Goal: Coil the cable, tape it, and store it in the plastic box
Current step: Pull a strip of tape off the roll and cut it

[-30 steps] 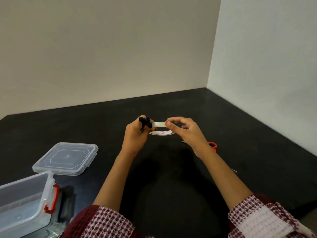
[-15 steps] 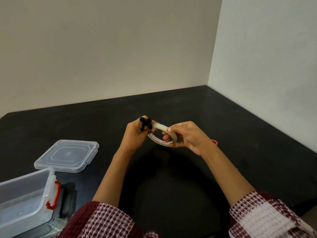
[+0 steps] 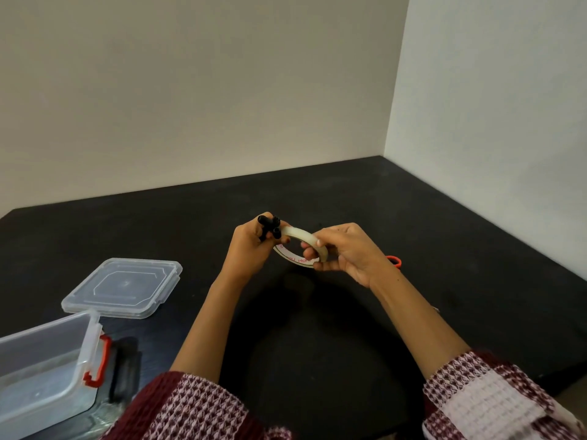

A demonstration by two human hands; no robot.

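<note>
My left hand (image 3: 251, 249) grips a coiled black cable (image 3: 269, 226); only its ends stick out above the fist. Its thumb touches the near side of a roll of clear tape (image 3: 300, 246) with red print inside. My right hand (image 3: 346, 252) holds that roll, fingers curled round its right side. Both hands hover above the middle of the black table. The open clear plastic box (image 3: 47, 369) with red latches stands at the lower left. Its lid (image 3: 122, 287) lies flat on the table behind it.
Red-handled scissors (image 3: 395, 260) lie on the black table (image 3: 349, 344), mostly hidden behind my right wrist. Walls close the table at the back and on the right.
The tape roll has tilted from lying flat between my fingertips to standing at a slant, and my right hand's fingers now wrap round its right side. My left hand still holds the cable.
</note>
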